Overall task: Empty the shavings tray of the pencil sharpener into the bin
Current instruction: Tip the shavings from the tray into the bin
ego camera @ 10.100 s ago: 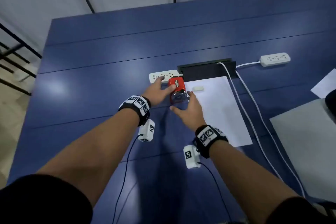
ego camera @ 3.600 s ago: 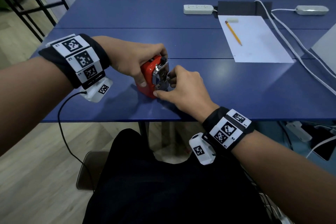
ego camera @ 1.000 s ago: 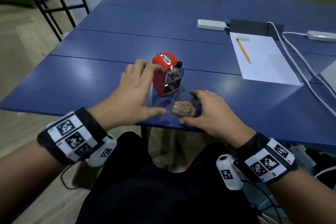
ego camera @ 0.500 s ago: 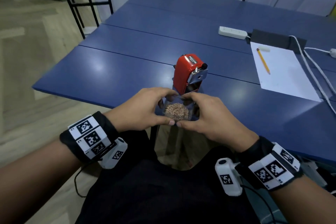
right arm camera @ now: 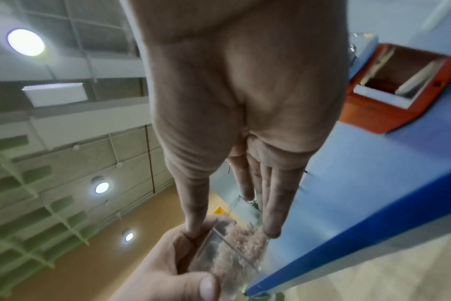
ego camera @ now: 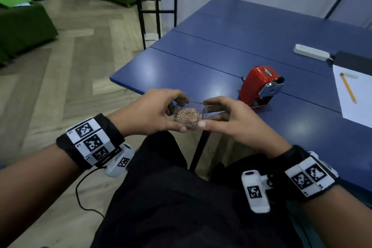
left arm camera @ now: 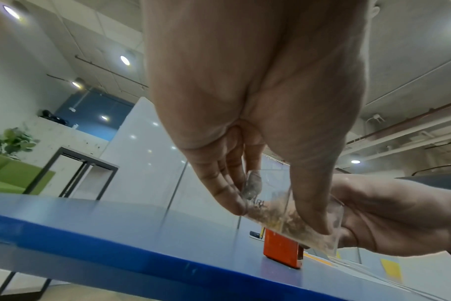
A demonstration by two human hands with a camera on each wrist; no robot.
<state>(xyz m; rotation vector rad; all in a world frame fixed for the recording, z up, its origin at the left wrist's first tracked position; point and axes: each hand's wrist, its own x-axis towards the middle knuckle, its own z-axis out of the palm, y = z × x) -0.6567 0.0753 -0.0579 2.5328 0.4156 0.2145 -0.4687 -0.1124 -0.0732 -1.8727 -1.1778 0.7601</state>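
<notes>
A small clear shavings tray (ego camera: 189, 116), full of brown pencil shavings, hangs level just off the front edge of the blue table (ego camera: 201, 74), above my lap. My left hand (ego camera: 174, 116) pinches its left end between thumb and fingers. My right hand (ego camera: 205, 115) pinches the right end the same way. The left wrist view shows the tray (left arm camera: 278, 215) from below, and in the right wrist view the tray (right arm camera: 234, 254) appears between both thumbs. The red pencil sharpener (ego camera: 259, 88) stands on the table to the right, its tray slot (right arm camera: 399, 81) empty. No bin is in view.
A yellow pencil (ego camera: 347, 89) lies on a white sheet (ego camera: 358, 106) at the far right, with a white power strip (ego camera: 311, 55) behind it. A black metal frame (ego camera: 149, 6) and green sofas (ego camera: 24, 24) stand on the wooden floor to the left.
My left hand has left the sharpener and joined the right hand on the tray. The tray has come off the table towards me. My view has swung left.
</notes>
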